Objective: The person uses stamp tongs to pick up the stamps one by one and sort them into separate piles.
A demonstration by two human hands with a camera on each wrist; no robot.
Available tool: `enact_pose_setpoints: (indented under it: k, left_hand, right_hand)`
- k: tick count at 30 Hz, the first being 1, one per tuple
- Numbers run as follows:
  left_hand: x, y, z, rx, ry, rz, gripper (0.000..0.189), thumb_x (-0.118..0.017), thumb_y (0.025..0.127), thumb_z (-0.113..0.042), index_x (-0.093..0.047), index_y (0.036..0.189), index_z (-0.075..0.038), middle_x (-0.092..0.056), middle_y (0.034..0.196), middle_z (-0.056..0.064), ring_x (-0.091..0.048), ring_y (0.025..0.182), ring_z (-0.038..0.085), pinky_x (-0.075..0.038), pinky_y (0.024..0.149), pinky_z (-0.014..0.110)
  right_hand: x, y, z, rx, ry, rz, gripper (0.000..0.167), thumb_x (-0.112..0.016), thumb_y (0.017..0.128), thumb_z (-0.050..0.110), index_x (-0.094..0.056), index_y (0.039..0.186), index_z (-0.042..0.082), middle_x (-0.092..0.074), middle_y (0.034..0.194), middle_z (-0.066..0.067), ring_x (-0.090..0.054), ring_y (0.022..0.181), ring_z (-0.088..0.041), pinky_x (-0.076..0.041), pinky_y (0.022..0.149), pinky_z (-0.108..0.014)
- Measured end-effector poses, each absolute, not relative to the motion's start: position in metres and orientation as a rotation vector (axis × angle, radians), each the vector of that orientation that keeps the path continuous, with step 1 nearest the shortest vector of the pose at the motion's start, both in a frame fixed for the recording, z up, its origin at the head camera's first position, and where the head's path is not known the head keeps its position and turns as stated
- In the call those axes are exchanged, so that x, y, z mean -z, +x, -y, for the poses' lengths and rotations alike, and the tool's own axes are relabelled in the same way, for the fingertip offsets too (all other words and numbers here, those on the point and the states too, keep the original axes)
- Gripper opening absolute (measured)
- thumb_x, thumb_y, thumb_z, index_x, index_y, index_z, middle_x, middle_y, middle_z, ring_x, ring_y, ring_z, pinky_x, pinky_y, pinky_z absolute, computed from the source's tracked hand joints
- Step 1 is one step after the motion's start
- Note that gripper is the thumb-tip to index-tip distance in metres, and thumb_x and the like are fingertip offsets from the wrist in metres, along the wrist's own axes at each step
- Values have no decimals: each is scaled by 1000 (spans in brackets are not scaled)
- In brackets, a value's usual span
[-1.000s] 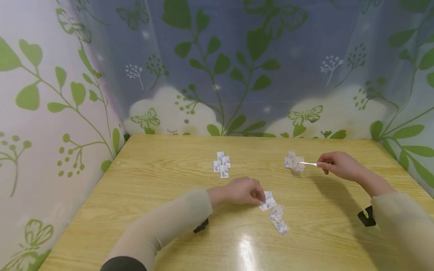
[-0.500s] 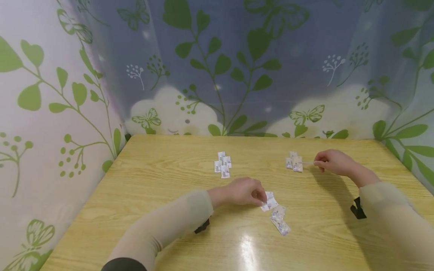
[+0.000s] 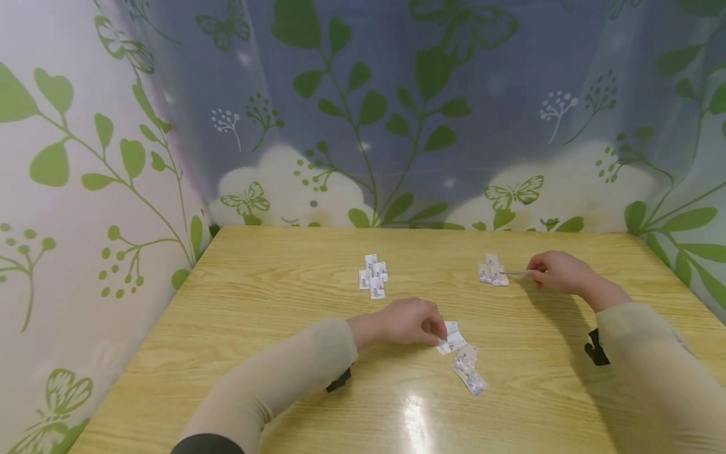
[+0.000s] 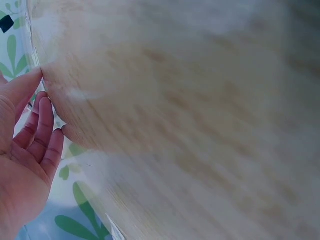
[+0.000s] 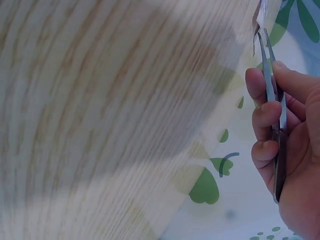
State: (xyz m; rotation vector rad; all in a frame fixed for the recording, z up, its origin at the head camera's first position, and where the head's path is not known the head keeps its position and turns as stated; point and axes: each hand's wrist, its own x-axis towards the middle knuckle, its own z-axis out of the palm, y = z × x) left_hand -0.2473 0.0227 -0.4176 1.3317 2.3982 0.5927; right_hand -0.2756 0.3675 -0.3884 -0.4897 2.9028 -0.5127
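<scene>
My right hand (image 3: 561,272) holds a pair of metal tweezers (image 5: 272,100) between thumb and fingers. The tweezer tips reach a small group of stamp-sized printed papers (image 3: 491,261) at the back right, meeting the right-hand paper (image 3: 500,280). In the right wrist view, a pale paper edge (image 5: 261,19) shows at the tips. Nearer the middle, my left hand (image 3: 405,320) pinches the left edge of a printed paper (image 3: 452,337) lying on the table, its other fingers loosely curled in the left wrist view. Two overlapping papers (image 3: 468,369) lie just below it.
At the back, left of centre, several similar papers (image 3: 372,276) overlap in a diamond-like cluster. The wooden table (image 3: 272,277) ends at a curtain (image 3: 397,157) printed with leaves and butterflies; a matching wall covering (image 3: 102,221) stands on the left.
My right hand has moved slightly left, and the paper at the tweezer tips has come down beside the others. The left hand has stayed in place.
</scene>
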Motion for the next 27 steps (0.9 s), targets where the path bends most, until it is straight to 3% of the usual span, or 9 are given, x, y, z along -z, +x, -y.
enact_pose_setpoints:
  k: [11, 19, 27]
  left_hand:
    - [417, -249, -22, -582, 1336, -2415, 9, -72, 89, -19, -72, 98, -21, -61, 93, -14, -55, 81, -2, -44, 74, 15]
    - [417, -248, -22, -582, 1330, -2415, 9, -72, 89, -19, -72, 98, -21, -61, 92, -14, -55, 81, -2, -44, 73, 15]
    - [420, -249, -24, -597, 1353, -2403, 9, -72, 89, -19, -72, 98, -21, -61, 93, -14, -55, 82, -2, -44, 74, 15]
  right_hand:
    - [380, -261, -382, 498, -461, -2938, 21, -55, 99, 18, -65, 91, 1, -60, 69, 4, -51, 63, -14, -42, 62, -37]
    - [375, -229, -372, 575, -465, -2923, 21, -54, 101, 22, -64, 96, 4, -60, 72, 3, -46, 57, -14, -39, 56, -32]
    - [374, -197, -346, 682, -598, -2843, 15, -56, 100, 19, -63, 98, 7, -58, 70, 5, -41, 54, -7, -37, 52, -27]
